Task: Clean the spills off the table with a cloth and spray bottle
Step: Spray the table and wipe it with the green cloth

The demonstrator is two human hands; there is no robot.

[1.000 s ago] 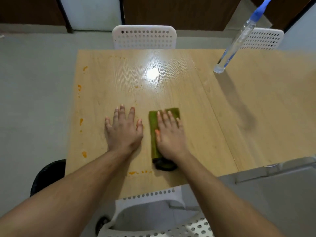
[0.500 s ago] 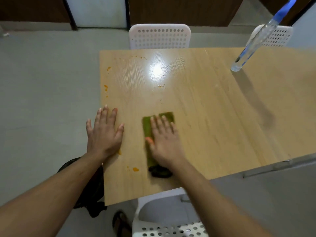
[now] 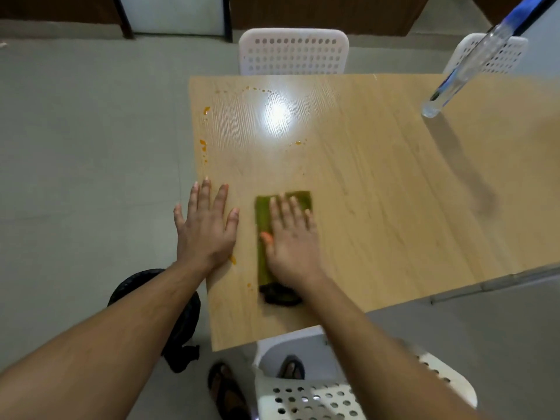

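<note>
A folded green cloth (image 3: 263, 219) lies on the wooden table (image 3: 378, 207). My right hand (image 3: 292, 241) presses flat on it with straight fingers, and a dark bunched end of the cloth shows below my wrist. My left hand (image 3: 206, 228) rests flat on the table's left edge, beside the cloth. Orange spill spots (image 3: 203, 144) dot the left edge, another orange drop (image 3: 232, 259) sits by my left wrist, and small droplets (image 3: 298, 143) lie near the glare. The clear spray bottle (image 3: 463, 74) with a blue top stands at the far right.
White perforated chairs stand at the far side (image 3: 292, 51), the far right (image 3: 488, 56) and right below me (image 3: 348, 386). A black bag (image 3: 181, 322) sits on the grey floor left of the table. Sandalled feet (image 3: 225, 389) show beneath the near edge.
The view has shifted, so the table sits further right in frame. My left hand has moved out to the table's left edge. My right hand stays flat on the cloth.
</note>
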